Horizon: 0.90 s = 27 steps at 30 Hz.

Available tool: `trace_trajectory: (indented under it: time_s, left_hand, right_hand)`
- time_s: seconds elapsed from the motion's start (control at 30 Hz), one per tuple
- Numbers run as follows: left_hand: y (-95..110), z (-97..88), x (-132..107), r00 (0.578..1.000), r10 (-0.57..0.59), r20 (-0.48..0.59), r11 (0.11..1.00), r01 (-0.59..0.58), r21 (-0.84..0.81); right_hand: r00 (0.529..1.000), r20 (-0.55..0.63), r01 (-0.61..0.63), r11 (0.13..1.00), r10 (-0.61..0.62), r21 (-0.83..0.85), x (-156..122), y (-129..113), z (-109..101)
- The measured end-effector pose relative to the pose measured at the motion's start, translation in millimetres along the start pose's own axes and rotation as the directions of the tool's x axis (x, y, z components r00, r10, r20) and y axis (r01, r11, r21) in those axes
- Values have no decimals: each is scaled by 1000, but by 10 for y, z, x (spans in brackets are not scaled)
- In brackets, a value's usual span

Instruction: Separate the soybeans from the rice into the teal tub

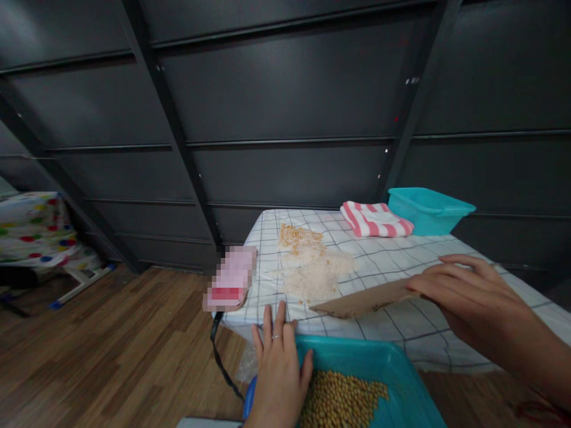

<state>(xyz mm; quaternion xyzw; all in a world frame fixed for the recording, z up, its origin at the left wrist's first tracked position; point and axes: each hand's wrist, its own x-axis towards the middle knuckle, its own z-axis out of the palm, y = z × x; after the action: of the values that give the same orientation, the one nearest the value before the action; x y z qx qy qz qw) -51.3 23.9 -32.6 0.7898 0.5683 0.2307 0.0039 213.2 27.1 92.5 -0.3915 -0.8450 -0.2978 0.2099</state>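
Observation:
My right hand pinches one end of a flat strip of cardboard, whose far end touches the tablecloth beside a pile of white rice. Yellow beans or kernels lie at the pile's back, with a few stray ones near its front. Below the table's front edge, a teal basin holds many greenish-brown beans. Over the basin's left corner rests my left hand, a ring on one finger. Its fingers are stretched out towards the table edge, and the thumb lies on the basin side.
A checked tablecloth covers the table. At its back are a folded pink-and-white striped towel and a second teal basin. A blurred pink object with a black strap sits at the left edge. A dark panelled wall stands behind.

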Motion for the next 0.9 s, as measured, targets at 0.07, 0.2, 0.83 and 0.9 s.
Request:
trace_trajectory:
  time_s: [0.07,0.2,0.83,0.9]
  left_hand:
    - [7,-9,6,1000,-13,0,1000,13,2]
    - [4,-6,7,1000,0,-3,1000,0,4]
    - [31,-27,1,1000,-24,16,1000,24,-10]
    - [34,-26,1,1000,-26,13,1000,26,-2]
  right_hand:
    - [1000,-23,7,999,-8,-43,13,26,-16]
    - [999,-35,25,992,-30,-121,21,77,-43]
    - [998,29,63,977,-58,-203,-251,96,-171]
    - [999,24,28,984,-24,-177,-279,66,-159]
